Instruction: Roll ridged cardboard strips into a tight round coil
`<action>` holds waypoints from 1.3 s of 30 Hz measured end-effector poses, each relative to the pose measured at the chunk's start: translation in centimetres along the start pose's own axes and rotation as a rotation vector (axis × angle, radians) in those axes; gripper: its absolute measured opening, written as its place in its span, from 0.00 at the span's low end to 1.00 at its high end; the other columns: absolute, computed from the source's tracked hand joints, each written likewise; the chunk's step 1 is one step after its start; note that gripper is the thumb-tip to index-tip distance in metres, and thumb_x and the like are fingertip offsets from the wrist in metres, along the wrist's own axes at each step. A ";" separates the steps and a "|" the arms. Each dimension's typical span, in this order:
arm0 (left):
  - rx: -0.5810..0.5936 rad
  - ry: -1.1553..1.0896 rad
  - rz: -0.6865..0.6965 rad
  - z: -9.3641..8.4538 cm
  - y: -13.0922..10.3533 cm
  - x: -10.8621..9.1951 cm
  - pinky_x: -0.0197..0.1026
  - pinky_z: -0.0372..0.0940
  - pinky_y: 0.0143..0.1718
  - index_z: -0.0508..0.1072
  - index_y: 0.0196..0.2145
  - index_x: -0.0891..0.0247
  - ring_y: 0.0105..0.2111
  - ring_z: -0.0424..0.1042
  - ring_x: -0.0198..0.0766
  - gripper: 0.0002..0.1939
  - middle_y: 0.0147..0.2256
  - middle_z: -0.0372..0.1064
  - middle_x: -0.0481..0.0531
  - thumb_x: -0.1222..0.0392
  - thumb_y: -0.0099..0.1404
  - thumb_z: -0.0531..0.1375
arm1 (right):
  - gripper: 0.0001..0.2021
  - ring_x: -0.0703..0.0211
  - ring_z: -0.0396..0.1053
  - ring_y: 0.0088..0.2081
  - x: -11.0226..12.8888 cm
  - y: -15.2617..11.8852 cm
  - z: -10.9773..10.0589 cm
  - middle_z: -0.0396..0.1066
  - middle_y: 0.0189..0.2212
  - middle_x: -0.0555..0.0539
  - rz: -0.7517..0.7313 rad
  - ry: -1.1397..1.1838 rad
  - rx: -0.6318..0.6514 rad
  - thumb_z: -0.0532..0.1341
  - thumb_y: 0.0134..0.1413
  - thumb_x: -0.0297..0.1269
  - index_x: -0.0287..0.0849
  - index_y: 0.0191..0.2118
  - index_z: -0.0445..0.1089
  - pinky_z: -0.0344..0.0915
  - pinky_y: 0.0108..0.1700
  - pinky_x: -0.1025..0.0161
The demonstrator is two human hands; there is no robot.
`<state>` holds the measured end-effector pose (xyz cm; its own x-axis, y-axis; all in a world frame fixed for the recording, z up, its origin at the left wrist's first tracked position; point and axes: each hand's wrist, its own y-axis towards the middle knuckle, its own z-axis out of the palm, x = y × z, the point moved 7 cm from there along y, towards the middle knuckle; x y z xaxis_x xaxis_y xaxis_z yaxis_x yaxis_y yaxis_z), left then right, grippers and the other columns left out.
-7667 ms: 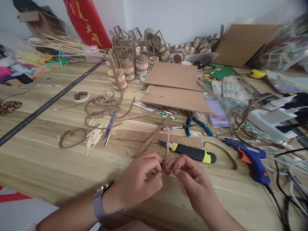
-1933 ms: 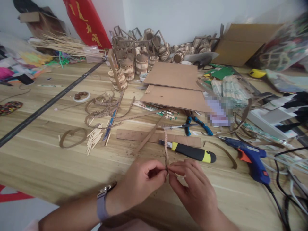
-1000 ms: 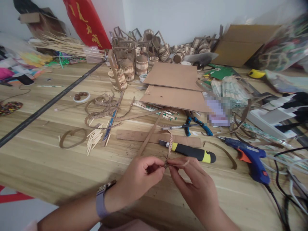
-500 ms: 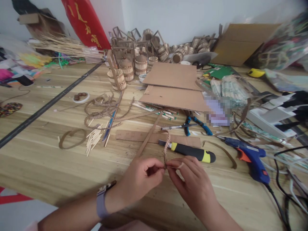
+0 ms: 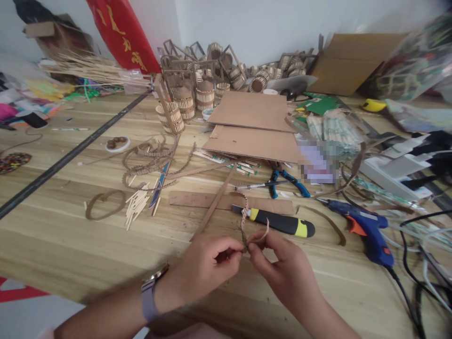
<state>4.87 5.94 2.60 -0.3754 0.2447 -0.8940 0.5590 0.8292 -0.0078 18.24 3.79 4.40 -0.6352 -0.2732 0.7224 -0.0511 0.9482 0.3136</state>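
My left hand (image 5: pixel 208 259) is closed, its thumb and forefinger pinching the near end of a narrow corrugated cardboard strip (image 5: pixel 244 219). The strip rises away from me in a wavy, ridged curve. Right beside it, my right hand (image 5: pixel 287 266) pinches the same end, and a thin paper sliver (image 5: pixel 266 230) curls up past its fingers. The fingertips hide the exact spot they grip. Just beyond the hands lies a black and yellow utility knife (image 5: pixel 278 222), blade out, partly over a flat cardboard strip (image 5: pixel 197 199). Another long cardboard strip (image 5: pixel 217 200) slants toward my left hand.
Small matchstick pieces (image 5: pixel 137 205) and coiled cardboard strips (image 5: pixel 144 162) lie to the left. A blue glue gun (image 5: pixel 367 226) with its cord is at right, near blue-handled pliers (image 5: pixel 296 183). Cardboard sheets (image 5: pixel 250 141) and several little stick buckets (image 5: pixel 169 117) stand farther back.
The paper sliver at my right fingers now stands up longer and more upright. My right fingers have shifted slightly and curled; my left hand keeps its pinch.
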 end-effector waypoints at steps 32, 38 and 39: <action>0.043 -0.051 0.084 0.0 0.0 -0.3 0.32 0.57 0.30 0.75 0.30 0.64 0.26 0.63 0.31 0.08 0.24 0.67 0.45 0.68 0.61 0.56 | 0.09 0.65 0.64 0.18 -1.9 -0.6 2.4 0.64 0.16 0.54 0.414 0.580 0.196 0.57 0.54 0.41 0.43 0.26 0.65 0.63 0.21 0.68; 0.101 -0.189 -0.095 0.4 -0.1 0.8 0.32 0.56 0.27 0.73 0.32 0.64 0.25 0.61 0.31 0.06 0.24 0.64 0.44 0.62 0.63 0.57 | 0.09 0.63 0.65 0.18 -1.6 -0.5 1.5 0.67 0.17 0.53 0.329 0.424 0.076 0.58 0.54 0.40 0.43 0.26 0.67 0.63 0.20 0.68; 0.113 -0.210 -0.111 0.5 -0.1 0.8 0.32 0.56 0.27 0.73 0.33 0.64 0.25 0.62 0.32 0.06 0.25 0.64 0.44 0.60 0.63 0.57 | 0.08 0.62 0.67 0.20 -1.3 -0.5 1.1 0.69 0.18 0.52 0.269 0.330 0.033 0.58 0.54 0.38 0.44 0.26 0.68 0.64 0.21 0.67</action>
<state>4.86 5.84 1.66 -0.2840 0.0364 -0.9581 0.6063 0.7809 -0.1501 18.27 3.89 2.66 -0.3486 -0.0476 0.9360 0.0551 0.9959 0.0712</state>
